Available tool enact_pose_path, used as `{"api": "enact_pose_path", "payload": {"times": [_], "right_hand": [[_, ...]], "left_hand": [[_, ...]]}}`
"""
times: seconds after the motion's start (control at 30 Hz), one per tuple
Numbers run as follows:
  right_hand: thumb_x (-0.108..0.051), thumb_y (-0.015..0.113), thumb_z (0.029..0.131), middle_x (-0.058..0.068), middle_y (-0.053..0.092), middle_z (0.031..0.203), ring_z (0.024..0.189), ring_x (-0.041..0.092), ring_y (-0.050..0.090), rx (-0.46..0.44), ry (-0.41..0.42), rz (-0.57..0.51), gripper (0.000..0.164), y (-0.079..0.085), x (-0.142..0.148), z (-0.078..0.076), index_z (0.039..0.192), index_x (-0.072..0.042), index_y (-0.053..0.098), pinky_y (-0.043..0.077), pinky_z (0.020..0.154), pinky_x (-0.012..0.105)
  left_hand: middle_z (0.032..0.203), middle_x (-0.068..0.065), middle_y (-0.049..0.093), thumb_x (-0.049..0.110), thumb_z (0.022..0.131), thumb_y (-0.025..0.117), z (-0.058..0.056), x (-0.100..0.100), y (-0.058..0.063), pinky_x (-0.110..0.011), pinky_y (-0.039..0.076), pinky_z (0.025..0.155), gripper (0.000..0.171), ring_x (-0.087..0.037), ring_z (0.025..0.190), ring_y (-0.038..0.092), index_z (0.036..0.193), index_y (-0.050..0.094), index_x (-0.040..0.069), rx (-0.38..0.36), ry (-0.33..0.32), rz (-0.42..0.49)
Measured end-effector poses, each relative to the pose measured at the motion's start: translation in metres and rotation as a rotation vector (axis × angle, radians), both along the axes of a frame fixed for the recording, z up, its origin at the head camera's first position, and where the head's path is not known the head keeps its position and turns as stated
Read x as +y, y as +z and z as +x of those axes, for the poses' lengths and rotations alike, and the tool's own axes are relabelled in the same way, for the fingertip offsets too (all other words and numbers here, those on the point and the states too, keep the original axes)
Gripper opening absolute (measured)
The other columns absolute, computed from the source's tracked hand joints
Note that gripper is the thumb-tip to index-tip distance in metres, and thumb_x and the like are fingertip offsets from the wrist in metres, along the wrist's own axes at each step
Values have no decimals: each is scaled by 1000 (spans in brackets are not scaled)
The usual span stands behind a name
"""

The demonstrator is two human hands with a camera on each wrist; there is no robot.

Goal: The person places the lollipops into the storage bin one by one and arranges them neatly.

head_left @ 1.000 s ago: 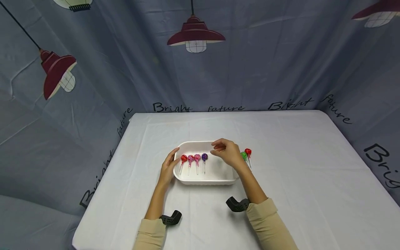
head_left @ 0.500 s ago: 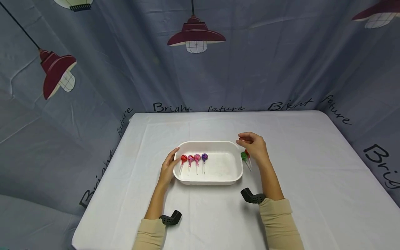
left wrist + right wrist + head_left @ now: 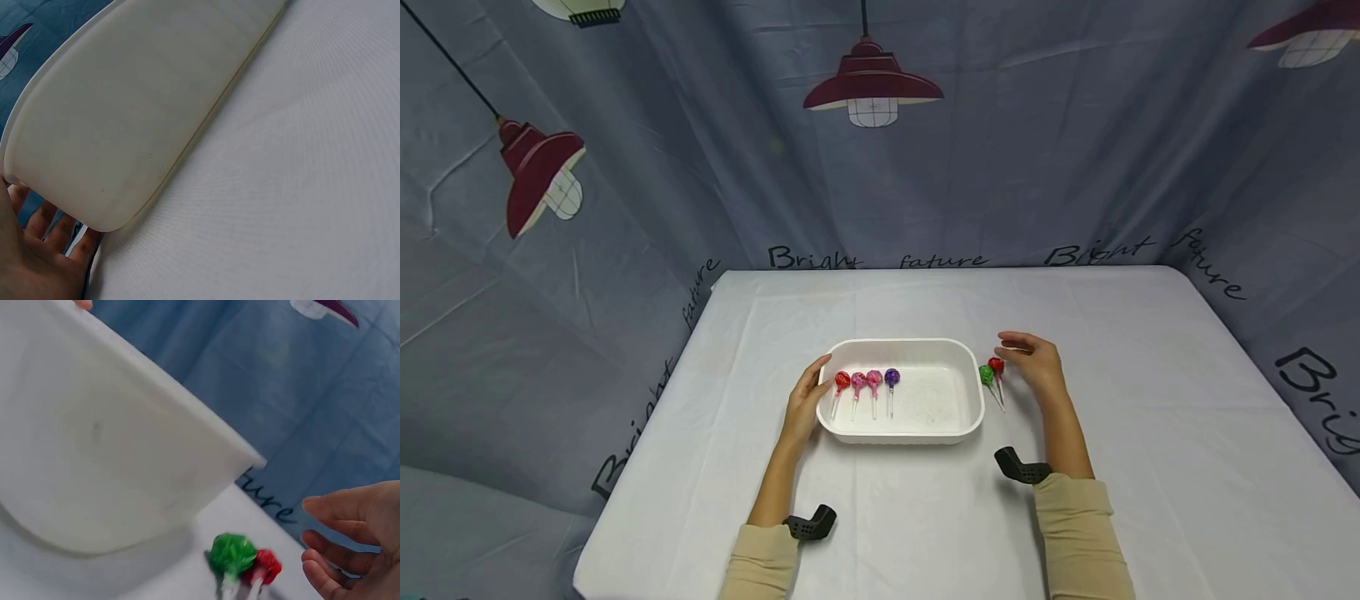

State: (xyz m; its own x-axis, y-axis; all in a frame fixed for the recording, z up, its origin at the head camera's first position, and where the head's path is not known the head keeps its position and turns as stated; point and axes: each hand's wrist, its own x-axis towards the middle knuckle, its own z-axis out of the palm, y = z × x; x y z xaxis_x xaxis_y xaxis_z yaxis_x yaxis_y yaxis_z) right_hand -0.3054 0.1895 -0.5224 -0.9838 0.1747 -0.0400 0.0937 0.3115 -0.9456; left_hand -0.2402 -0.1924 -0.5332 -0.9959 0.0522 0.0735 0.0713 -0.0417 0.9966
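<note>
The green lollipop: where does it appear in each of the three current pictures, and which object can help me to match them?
Head: the green lollipop lies right of centre, beyond the right end of the white tray, beside a red lollipop.
Left wrist: not in it.
Right wrist: near the bottom, slightly right of centre.
Shared landmark: the white tray, in all three.

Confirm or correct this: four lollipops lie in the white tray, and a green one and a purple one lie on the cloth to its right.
One colour is wrong: beside the green lollipop lies a red lollipop, not a purple one, as the head and right wrist views show. The rest stands: four lollipops lie in the white tray, two on the cloth to its right.
</note>
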Motion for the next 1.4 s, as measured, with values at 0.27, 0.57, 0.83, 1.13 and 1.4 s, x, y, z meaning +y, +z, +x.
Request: {"api": "enact_pose_path", "payload": {"times": [0.27, 0.57, 0.83, 1.13, 1.4], "right_hand": [[-16, 65, 86, 20, 54, 124, 105, 27, 54, -108, 42, 7, 42, 16, -12, 20, 123, 0, 57, 47, 75, 25], [-9, 64, 86, 24, 57, 119, 105, 26, 54, -79, 92, 34, 40, 14, -13, 21, 123, 4, 56, 40, 92, 33], [-10, 61, 88, 24, 57, 118, 107, 31, 52, -98, 132, 110, 37, 14, -12, 23, 122, 4, 56, 41, 88, 36], [-6, 61, 87, 24, 59, 114, 105, 34, 53, -72, 138, 140, 34, 11, -10, 24, 120, 4, 58, 41, 91, 42], [-9, 62, 87, 23, 59, 114, 107, 33, 53, -75, 109, 179, 34, 8, -8, 25, 120, 1, 59, 39, 94, 45]], "left_hand": [[151, -8, 21, 10, 97, 45, 3, 0, 7, -33, 15, 111, 43, -14, 137, 17, 140, 41, 16, -14, -13, 0], [150, -12, 21, 9, 97, 44, 11, 4, 26, -37, 16, 111, 44, -19, 137, 18, 141, 37, 9, -11, -21, -14], [150, -13, 22, 8, 97, 45, 11, 5, 26, -33, 17, 110, 44, -16, 136, 20, 140, 38, 8, -7, -24, -13], [150, -12, 23, 8, 97, 45, 11, 5, 26, -33, 16, 111, 44, -17, 137, 19, 140, 38, 8, -4, -20, -10], [150, -7, 24, 12, 97, 47, 2, 1, 8, -32, 16, 110, 43, -13, 136, 20, 139, 42, 16, -13, -6, 2]]}}
